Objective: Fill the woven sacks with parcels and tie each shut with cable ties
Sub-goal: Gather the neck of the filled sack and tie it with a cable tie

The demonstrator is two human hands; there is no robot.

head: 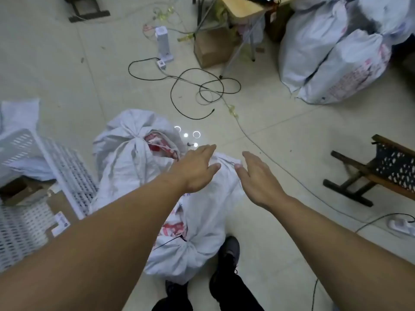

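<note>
A full white woven sack [202,223] with red print lies on the floor in front of my feet, its near neck bunched and tied with a black cable tie [173,240]. Behind it to the left stands a second tied sack [125,153]. My left hand [195,169] hovers over the far end of the near sack, fingers straight, holding nothing. My right hand [258,178] reaches out beside it, palm turned inward, fingers straight and empty. Whether either hand touches the sack is unclear.
White plastic crates [56,167] and cardboard boxes [20,189] sit at the left. Several filled sacks [332,52] are piled at the back right. Black cables [197,90] loop across the floor near a power strip [164,43]. A wooden stool [377,169] stands at the right.
</note>
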